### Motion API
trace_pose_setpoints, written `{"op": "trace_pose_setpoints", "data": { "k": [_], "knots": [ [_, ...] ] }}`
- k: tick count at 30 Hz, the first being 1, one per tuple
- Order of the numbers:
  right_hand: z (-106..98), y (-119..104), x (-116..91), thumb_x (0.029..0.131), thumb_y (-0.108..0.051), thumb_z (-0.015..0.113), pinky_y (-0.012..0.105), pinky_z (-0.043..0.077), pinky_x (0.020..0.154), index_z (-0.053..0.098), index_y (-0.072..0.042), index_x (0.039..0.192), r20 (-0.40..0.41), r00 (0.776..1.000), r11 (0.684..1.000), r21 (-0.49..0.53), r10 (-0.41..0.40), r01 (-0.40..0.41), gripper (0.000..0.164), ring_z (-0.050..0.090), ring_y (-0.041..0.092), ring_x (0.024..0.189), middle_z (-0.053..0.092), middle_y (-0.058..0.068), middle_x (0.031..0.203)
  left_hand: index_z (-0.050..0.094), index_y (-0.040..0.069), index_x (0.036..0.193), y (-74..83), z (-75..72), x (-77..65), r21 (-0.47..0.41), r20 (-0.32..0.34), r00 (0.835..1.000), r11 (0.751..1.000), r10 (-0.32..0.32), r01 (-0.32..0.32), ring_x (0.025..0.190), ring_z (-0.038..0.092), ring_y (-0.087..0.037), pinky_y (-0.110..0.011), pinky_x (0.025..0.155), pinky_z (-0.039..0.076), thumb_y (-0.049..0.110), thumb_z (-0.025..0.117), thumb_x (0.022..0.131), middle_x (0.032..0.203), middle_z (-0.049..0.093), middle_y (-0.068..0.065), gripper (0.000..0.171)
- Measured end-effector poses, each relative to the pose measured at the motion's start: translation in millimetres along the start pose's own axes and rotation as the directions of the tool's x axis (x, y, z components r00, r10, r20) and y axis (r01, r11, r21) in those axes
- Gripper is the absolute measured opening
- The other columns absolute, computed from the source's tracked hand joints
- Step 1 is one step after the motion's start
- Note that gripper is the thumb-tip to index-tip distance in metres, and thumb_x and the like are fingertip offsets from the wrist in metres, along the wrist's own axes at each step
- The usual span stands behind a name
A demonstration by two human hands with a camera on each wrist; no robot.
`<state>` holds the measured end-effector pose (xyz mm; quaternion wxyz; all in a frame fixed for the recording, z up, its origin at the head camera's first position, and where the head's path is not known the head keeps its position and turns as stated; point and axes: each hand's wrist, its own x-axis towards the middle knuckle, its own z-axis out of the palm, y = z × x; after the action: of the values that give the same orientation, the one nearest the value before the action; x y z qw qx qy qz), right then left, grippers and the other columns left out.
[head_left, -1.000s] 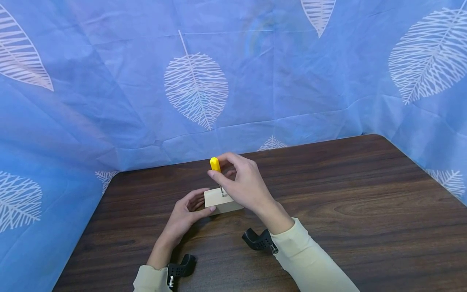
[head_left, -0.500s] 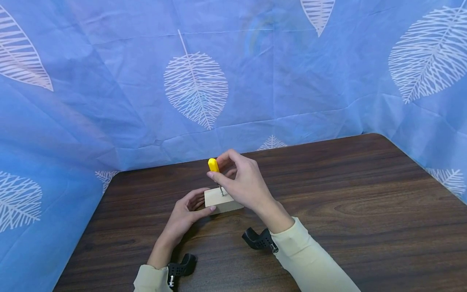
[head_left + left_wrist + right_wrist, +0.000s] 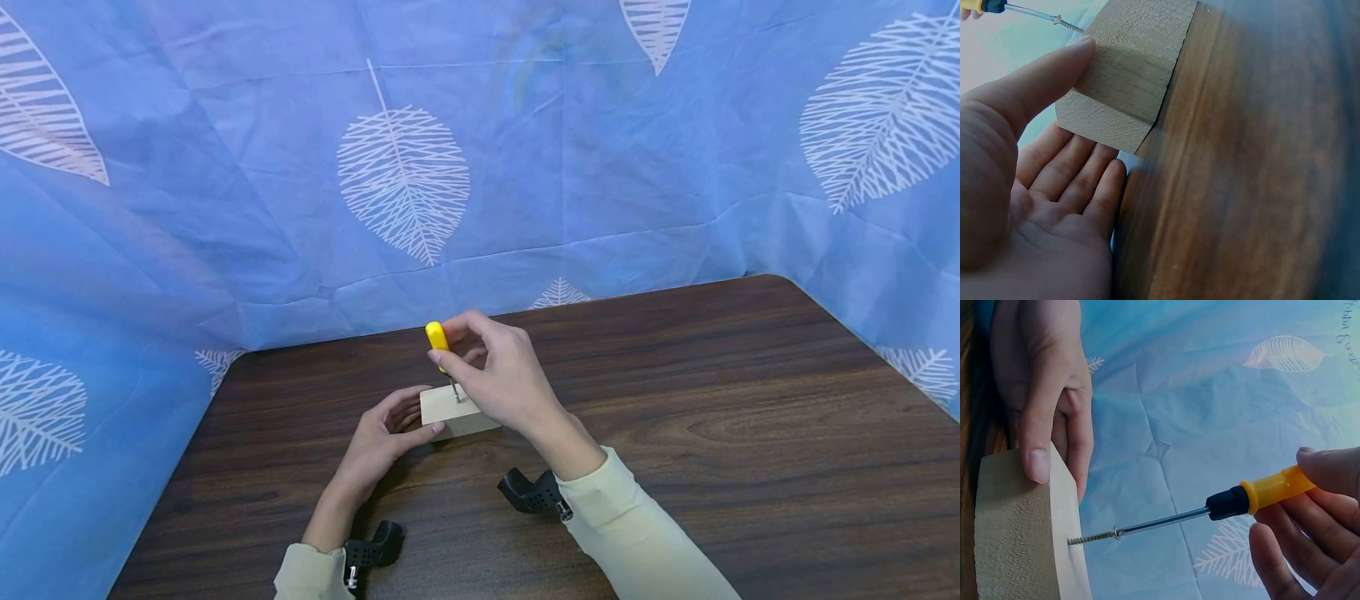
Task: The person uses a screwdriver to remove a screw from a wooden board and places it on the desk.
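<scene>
A pale wooden block [image 3: 465, 423] lies on the dark table, and my left hand [image 3: 378, 442] grips its left end between thumb and fingers. From the block's top face stands a threaded screw [image 3: 1092, 538], its tip in the wood and much of its thread showing. The shaft of a yellow screwdriver [image 3: 1275, 489] with a black collar meets the screw head. My right hand [image 3: 506, 375] pinches the yellow handle between thumb and fingers. In the left wrist view the screw [image 3: 1071, 26] rises beyond my left thumb. The head view shows the screwdriver [image 3: 437, 337] tilted slightly left.
Black wrist mounts [image 3: 375, 546] hang at both forearms, close above the table. The brown wood-grain table [image 3: 712, 433] reaches back to a blue curtain [image 3: 510, 167] with white leaf prints, which also hangs along the left and right.
The screwdriver's handle has tipped slightly to the left, and my right fingers have shifted a little on it. My left hand and the block have stayed in place.
</scene>
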<state>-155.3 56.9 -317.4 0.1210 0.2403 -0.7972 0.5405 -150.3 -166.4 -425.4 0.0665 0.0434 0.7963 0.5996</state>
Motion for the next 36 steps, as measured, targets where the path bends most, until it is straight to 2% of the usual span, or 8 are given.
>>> {"op": "trace_pose_setpoints", "data": {
  "k": [14, 24, 36],
  "knots": [
    [-0.1, 0.6, -1.2, 0.102, -0.015, 0.076, 0.029, 0.064, 0.085, 0.073, -0.009, 0.132, 0.028, 1.000, 1.000, -0.003, -0.003, 0.003, 0.030, 0.073, 0.010, 0.089, 0.079, 0.002, 0.121, 0.062, 0.020, 0.149, -0.5, 1.0, 0.5, 0.001, -0.005, 1.000, 1.000, -0.010, 0.010, 0.145, 0.059, -0.029, -0.054, 0.128, 0.042, 0.023, 0.087, 0.093, 0.152, 0.064, -0.007, 0.062],
    [-0.8, -1.1, -1.4, 0.106, -0.016, 0.070, 0.031, 0.064, 0.091, 0.071, -0.008, 0.136, 0.055, 0.998, 1.000, -0.008, -0.010, 0.010, 0.031, 0.074, 0.012, 0.095, 0.078, 0.004, 0.120, 0.063, 0.019, 0.149, -1.2, 1.9, -0.1, -0.003, -0.015, 1.000, 1.000, -0.006, 0.006, 0.143, 0.060, -0.028, -0.054, 0.126, 0.044, 0.020, 0.087, 0.093, 0.150, 0.066, -0.006, 0.061],
    [4.1, 1.9, 0.1, 0.103, -0.010, 0.065, 0.033, 0.063, 0.094, 0.068, -0.005, 0.129, 0.033, 0.999, 0.999, -0.019, -0.026, 0.026, 0.027, 0.070, 0.017, 0.103, 0.075, 0.007, 0.117, 0.065, 0.023, 0.146, -1.4, 2.4, -0.3, 0.003, -0.021, 1.000, 1.000, -0.015, 0.015, 0.143, 0.060, -0.027, -0.053, 0.126, 0.045, 0.020, 0.088, 0.092, 0.149, 0.066, -0.004, 0.059]
  ]
}}
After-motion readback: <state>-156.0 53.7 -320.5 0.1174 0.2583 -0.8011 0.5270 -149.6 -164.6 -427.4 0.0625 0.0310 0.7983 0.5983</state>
